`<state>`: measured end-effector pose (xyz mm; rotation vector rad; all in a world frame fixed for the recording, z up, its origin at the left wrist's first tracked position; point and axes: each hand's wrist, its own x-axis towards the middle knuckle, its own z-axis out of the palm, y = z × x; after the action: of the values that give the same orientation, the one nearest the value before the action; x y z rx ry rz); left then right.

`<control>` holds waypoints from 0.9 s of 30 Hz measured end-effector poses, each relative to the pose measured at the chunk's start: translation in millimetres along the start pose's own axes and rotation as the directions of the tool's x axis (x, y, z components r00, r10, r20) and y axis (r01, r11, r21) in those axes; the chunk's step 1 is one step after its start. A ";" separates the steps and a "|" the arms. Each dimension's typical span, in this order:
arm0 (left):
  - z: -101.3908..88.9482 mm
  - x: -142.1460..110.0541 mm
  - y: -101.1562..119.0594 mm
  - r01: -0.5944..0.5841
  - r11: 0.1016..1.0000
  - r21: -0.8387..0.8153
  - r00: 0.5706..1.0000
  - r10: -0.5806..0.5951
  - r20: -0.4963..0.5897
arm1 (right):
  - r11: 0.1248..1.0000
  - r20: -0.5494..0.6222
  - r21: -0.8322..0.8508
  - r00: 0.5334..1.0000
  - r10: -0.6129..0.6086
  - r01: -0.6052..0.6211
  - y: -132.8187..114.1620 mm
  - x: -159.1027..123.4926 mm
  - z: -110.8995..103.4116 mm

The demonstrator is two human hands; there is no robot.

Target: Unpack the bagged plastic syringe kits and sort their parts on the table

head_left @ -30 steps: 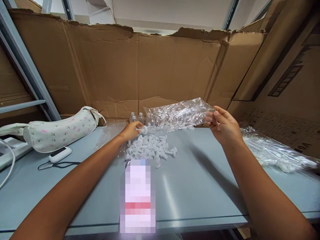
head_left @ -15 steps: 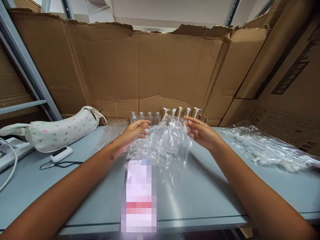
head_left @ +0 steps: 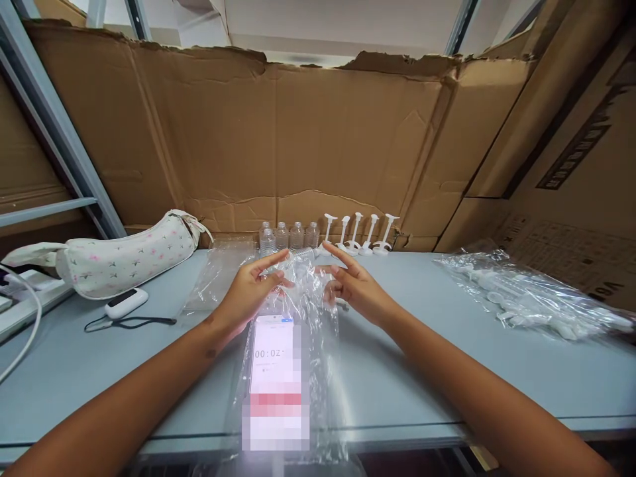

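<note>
Two bare forearms reach in from the near edge of a pale blue-grey tabletop (head_left: 407, 371) and meet near its middle. The left hand (head_left: 253, 289) and the right hand (head_left: 356, 288) are both open and relaxed, fingers spread and slightly curved, with neither clenched. They hover at either side of the upper end of a clear, crinkled plastic bag (head_left: 318, 358), close against it. Whether the fingertips actually touch the bag is hard to tell through the glare, but neither hand is closed on it.

The bag lies flat on the tabletop, running from between the hands toward the near edge. Beneath it is a smartphone (head_left: 271, 348) showing a timer that starts 00:02; the rest of the screen is pixelated.

Just beyond the hands, along the far edge, four small clear plastic bottles (head_left: 289, 236) stand in a row. To their right, five white plastic pump stems (head_left: 358, 233) stand upright on flared bases.

On the left lie a flat clear plastic sleeve (head_left: 218, 275), a cream floral pouch (head_left: 124, 255), and a small white device (head_left: 126, 303) with a black cord. On the right, a clear bag of white plastic parts (head_left: 531, 298) rests on the tabletop. A large torn cardboard sheet (head_left: 273, 139) rises behind everything.
</note>
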<state>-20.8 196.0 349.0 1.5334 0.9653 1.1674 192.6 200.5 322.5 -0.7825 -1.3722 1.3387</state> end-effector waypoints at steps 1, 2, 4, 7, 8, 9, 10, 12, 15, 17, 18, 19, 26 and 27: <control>-0.4 0.2 -0.6 -0.007 1.000 0.016 1.000 0.008 -0.023 | 1.000 0.023 -0.008 1.000 -0.007 0.007 -0.5 -1.4 -0.6; -0.7 0.3 -1.3 -0.015 0.999 0.035 0.999 0.016 -0.036 | 1.000 0.048 -0.029 0.999 -0.006 0.007 -0.7 -2.4 -1.2; -1.6 0.7 -2.7 -0.031 0.997 0.077 0.999 0.034 -0.035 | 0.995 0.079 -0.100 0.997 0.005 0.003 -0.6 -3.5 -2.2; -3.5 1.7 -5.1 -0.032 0.991 0.129 0.999 0.032 0.001 | 0.980 0.064 -0.201 0.998 0.007 0.006 0.2 -2.7 -3.0; -4.2 2.1 -5.9 -0.027 0.990 0.138 1.000 0.025 0.012 | 0.976 0.053 -0.218 0.999 0.003 0.009 0.3 -2.2 -3.3; -5.0 2.4 -6.6 -0.027 0.990 0.141 0.999 0.024 0.022 | 0.973 0.047 -0.229 0.999 -0.001 0.011 0.2 -1.8 -3.9; -5.9 2.6 -7.2 -0.039 0.990 0.137 0.999 0.035 0.028 | 0.971 0.041 -0.241 0.999 -0.003 0.013 0.0 -1.4 -4.9; -7.9 2.6 -8.0 -0.085 0.989 0.123 0.996 0.081 0.044 | 0.966 0.017 -0.256 1.000 -0.024 0.028 -0.8 -1.0 -8.1; -11.3 1.3 -8.8 -0.120 0.980 0.162 0.982 0.093 0.162 | 0.964 -0.045 -0.246 0.993 -0.113 0.098 -3.6 -1.2 -15.3; -12.6 0.1 -9.0 -0.094 0.971 0.218 0.963 0.033 0.269 | 0.966 -0.050 -0.217 0.986 -0.156 0.142 -6.7 -2.6 -18.5; -12.8 -0.4 -8.9 -0.084 0.969 0.234 0.956 0.012 0.292 | 0.966 -0.022 -0.212 0.988 -0.153 0.145 -8.6 -3.7 -18.8; -12.9 -0.7 -8.6 -0.079 0.967 0.241 0.957 0.006 0.291 | 0.966 0.028 -0.220 0.991 -0.129 0.132 -10.4 -5.0 -18.0; -14.1 -0.5 -2.7 -0.164 0.955 0.246 0.979 0.127 0.159 | 0.941 0.141 -0.332 0.990 -0.017 0.064 -14.6 -10.1 -3.6; -14.2 -1.0 -2.2 -0.170 0.952 0.255 0.978 0.132 0.160 | 0.939 0.118 -0.337 0.993 -0.028 0.067 -14.0 -9.7 -4.0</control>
<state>-34.9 198.7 348.1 1.9092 0.9522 1.0475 201.8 190.2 333.3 -0.9061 -1.7305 1.1344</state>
